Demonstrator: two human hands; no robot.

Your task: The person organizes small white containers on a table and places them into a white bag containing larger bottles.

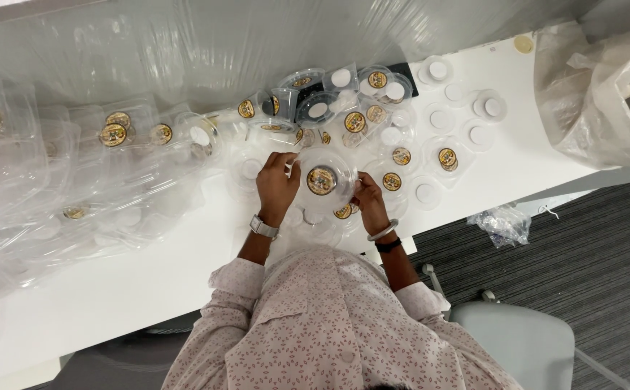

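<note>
- The long white table (134, 289) runs from 8 o'clock to 2 o'clock across the view, and a big sheet of clear plastic film (185, 43) covers its far side at 12 o'clock.
- A heap of clear plastic clamshell boxes (55, 188) lies at 9 o'clock, some with round gold and black stickers.
- A crumpled translucent plastic bag (604, 94) stands at 2 o'clock, beside the table end.
- A grey chair seat (517, 339) is at 5 o'clock on the dark carpet.
- A group of small clear round cups with white discs (459, 108) lies at 1 o'clock on the table.
- The clear round plastic lid with a gold and black sticker (321, 179) is at the centre, between both hands, above other lids. It is round, so it has no long axis; its sticker face points up to the camera.
- The left hand (277, 186) pinches the left rim of this lid with bent fingers; a silver watch is on the wrist.
- The right hand (367, 201) pinches the right rim, fingers curled.
</note>
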